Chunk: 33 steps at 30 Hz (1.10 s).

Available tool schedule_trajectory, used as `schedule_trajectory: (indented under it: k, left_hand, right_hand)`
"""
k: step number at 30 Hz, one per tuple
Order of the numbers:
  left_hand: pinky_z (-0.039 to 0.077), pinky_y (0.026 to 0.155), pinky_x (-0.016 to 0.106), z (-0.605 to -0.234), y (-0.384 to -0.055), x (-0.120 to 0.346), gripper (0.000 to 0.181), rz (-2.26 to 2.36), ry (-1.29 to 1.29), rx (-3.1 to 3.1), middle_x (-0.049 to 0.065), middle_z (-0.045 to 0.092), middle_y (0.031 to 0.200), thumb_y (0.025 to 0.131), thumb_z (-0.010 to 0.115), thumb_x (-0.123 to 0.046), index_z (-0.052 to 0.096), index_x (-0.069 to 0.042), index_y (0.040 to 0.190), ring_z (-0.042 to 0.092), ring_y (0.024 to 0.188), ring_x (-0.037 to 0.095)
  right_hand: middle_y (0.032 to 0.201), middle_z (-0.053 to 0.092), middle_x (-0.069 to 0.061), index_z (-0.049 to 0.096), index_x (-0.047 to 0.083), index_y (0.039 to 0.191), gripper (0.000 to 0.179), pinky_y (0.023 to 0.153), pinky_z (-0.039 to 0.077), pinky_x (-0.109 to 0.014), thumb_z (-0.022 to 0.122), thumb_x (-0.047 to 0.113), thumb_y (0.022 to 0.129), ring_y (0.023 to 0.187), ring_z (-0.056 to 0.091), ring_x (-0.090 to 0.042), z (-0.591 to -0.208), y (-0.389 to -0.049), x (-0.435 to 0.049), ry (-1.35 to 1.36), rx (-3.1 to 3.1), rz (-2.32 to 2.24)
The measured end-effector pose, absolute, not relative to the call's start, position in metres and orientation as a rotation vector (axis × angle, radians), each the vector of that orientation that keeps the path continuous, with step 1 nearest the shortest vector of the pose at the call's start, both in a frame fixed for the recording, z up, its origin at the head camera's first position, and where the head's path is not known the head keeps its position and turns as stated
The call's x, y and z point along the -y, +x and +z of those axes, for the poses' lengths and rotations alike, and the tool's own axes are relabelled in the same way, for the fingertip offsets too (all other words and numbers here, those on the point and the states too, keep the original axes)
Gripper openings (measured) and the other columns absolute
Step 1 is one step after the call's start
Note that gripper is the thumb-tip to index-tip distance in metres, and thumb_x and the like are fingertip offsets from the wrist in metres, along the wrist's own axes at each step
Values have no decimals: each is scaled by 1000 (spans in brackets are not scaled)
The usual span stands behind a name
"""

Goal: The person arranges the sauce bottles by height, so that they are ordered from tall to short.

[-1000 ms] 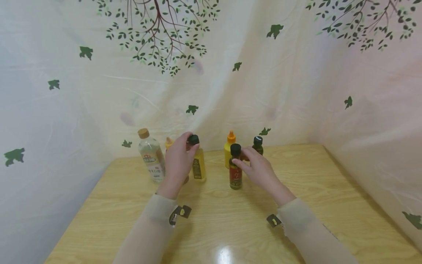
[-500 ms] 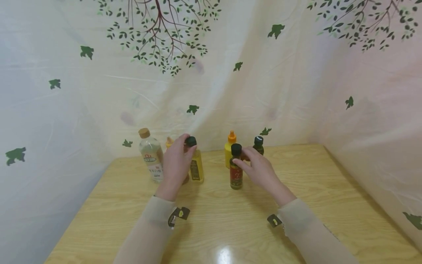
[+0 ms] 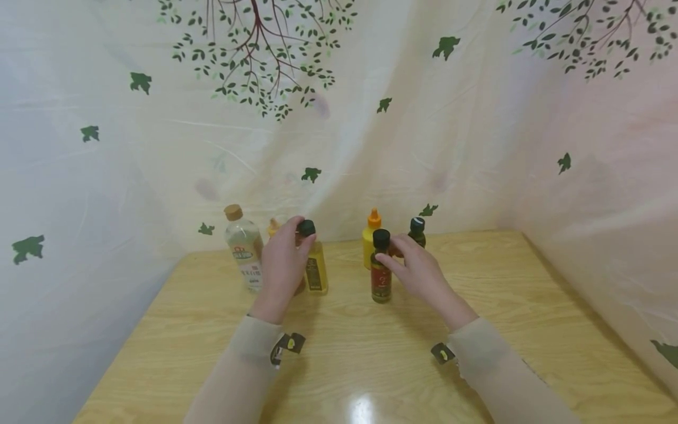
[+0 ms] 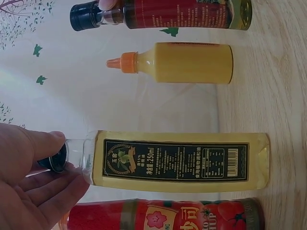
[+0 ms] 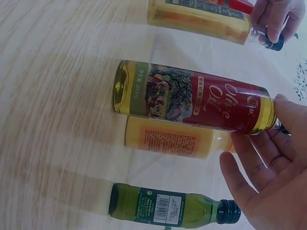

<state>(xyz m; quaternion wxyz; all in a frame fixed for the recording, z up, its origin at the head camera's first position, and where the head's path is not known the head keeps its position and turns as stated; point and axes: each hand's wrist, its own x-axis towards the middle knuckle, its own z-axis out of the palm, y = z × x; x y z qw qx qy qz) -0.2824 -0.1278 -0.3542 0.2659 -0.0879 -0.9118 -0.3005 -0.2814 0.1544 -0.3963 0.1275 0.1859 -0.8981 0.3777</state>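
Note:
My left hand (image 3: 283, 265) pinches the neck of an upright yellow oil bottle (image 4: 172, 160) just under its dark cap, thumb on one side and fingers on the other. A red ketchup bottle (image 4: 168, 215) stands close beside it, mostly hidden behind that hand in the head view. With thumb and fingers my right hand (image 3: 421, 271) holds an olive oil bottle (image 5: 192, 98) by the neck; its label is dark red and its cap black. Just behind it is a yellow squeeze bottle (image 3: 369, 238) with an orange nozzle. A small green bottle (image 5: 158, 206) stands to the right, partly covered by my right hand in the head view.
A tall clear bottle (image 3: 245, 250) with a tan cap stands at the left end of the row. All are on a light wooden table (image 3: 339, 353), backed by a pale curtain (image 3: 339, 141) printed with leaves and branches.
My left hand and the yellow oil bottle have shifted slightly left and nearer since a second ago, then stayed put. The right hand keeps its hold on the olive oil bottle.

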Motion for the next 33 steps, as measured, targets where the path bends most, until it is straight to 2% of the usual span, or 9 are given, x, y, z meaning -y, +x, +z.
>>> schedule_trajectory:
  k: [21,26,33]
  left_hand:
    - [62,97,51,-357,-283,130,45,-825,-236,2433,16,75,130,105,79,-19,63,-4,144,75,108,32]
    - [62,99,51,-359,-278,131,52,-833,-232,2425,19,72,137,105,80,-20,60,-2,149,75,112,34]
    - [64,96,50,-355,-270,131,57,-822,-234,2398,18,70,141,105,80,-20,58,-3,154,74,114,34]
  right_hand:
    - [128,71,-12,69,8,136,36,106,57,-62,71,34,111,122,70,-39,-392,-283,-153,537,2617,1085]
    - [129,71,-12,69,8,136,37,106,56,-62,71,35,111,122,70,-39,-395,-282,-152,530,2623,1087]
    - [129,71,-13,70,7,133,35,106,57,-63,71,33,111,122,70,-39,-397,-280,-154,532,2614,1089]
